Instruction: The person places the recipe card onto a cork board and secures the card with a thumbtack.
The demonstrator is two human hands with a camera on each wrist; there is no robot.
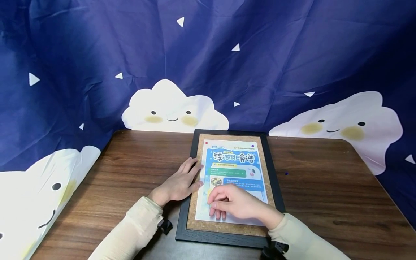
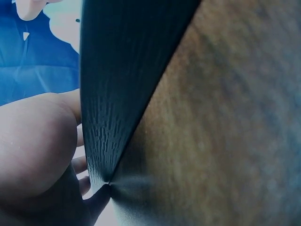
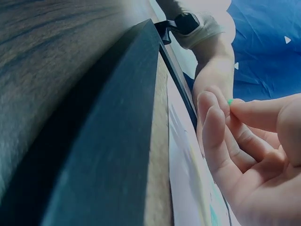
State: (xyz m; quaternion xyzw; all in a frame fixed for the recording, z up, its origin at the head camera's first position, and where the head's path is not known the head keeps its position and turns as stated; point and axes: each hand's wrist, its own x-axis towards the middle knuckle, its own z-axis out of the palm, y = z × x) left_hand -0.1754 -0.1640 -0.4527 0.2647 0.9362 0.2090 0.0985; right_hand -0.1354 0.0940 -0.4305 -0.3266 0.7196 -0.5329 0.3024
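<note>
A black-framed cork board [image 1: 227, 228] lies on the table with a blue and white printed sheet [image 1: 224, 144] on it. A red pushpin [image 1: 206, 143] sits at the sheet's top left corner and a purple pushpin [image 1: 252, 146] at its top right. My left hand [image 1: 178, 182] rests with fingers extended across the frame's left side, fingertips at the sheet's left edge. Over the lower part of the sheet, my right hand [image 1: 235, 202] pinches a small green pushpin [image 3: 230, 101] between thumb and finger, mostly hidden by the fingertips.
A small dark blue pin [image 1: 286, 173] lies on the brown wooden table [image 1: 325, 202], right of the board. Behind the table hangs a dark blue cloth [image 1: 208, 65] printed with smiling clouds and white triangles. Each wrist carries a black strapped device.
</note>
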